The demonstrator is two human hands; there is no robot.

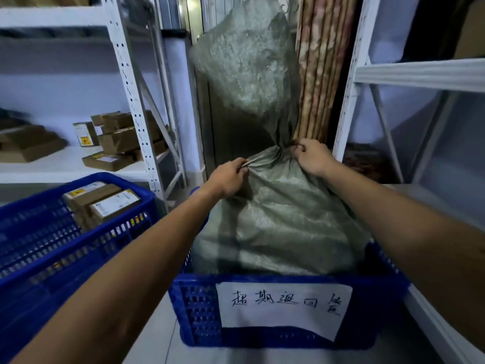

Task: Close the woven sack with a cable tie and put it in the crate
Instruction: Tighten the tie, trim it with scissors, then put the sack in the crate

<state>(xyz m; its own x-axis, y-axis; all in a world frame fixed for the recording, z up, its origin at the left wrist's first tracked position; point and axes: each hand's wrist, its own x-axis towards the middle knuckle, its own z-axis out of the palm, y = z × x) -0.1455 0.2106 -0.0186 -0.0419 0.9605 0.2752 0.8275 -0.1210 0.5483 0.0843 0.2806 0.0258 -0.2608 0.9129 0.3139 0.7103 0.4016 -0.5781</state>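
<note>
A grey-green woven sack (278, 222) stands full inside a blue plastic crate (199, 308) that bears a white handwritten paper label. The sack's neck is gathered tight near its top, and the loose upper part stands up above the neck, blurred. My left hand (229, 177) pinches a fold of sack fabric just left of the neck. My right hand (311, 156) grips the gathered neck from the right with curled fingers. No cable tie can be made out at the neck.
A second blue crate (52, 248) with cardboard boxes stands at the left. White metal shelving (131, 95) with more boxes is behind it, and another shelf unit (420, 74) rises at the right. Patterned rolls (322, 69) lean behind the sack.
</note>
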